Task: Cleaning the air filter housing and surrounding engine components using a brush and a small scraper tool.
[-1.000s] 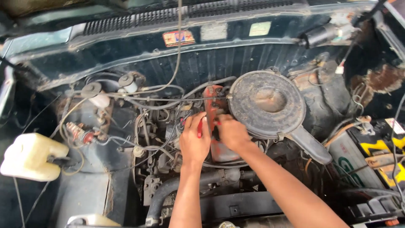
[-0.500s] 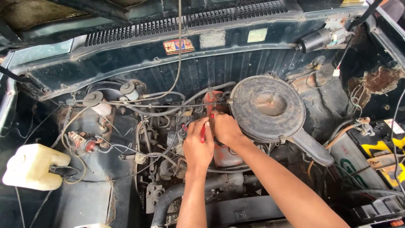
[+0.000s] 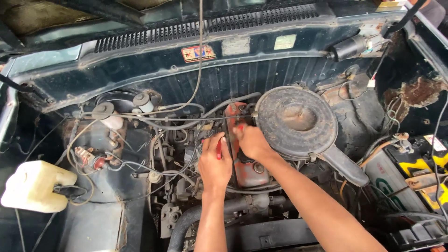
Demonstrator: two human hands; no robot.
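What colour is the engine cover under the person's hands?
The engine cover is a faded, rusty red, seen in the head view, the only one.

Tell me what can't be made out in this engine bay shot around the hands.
Head view, the only one:
- Left hand: its palm side and the grip on the red-handled tool are hidden by the hand itself; the tool's tip is out of sight.
- Right hand: its fingertips are hidden, and so is what they touch on the red engine cover.
- Battery: cut off by the right edge.
- Firewall stickers: too small to read.
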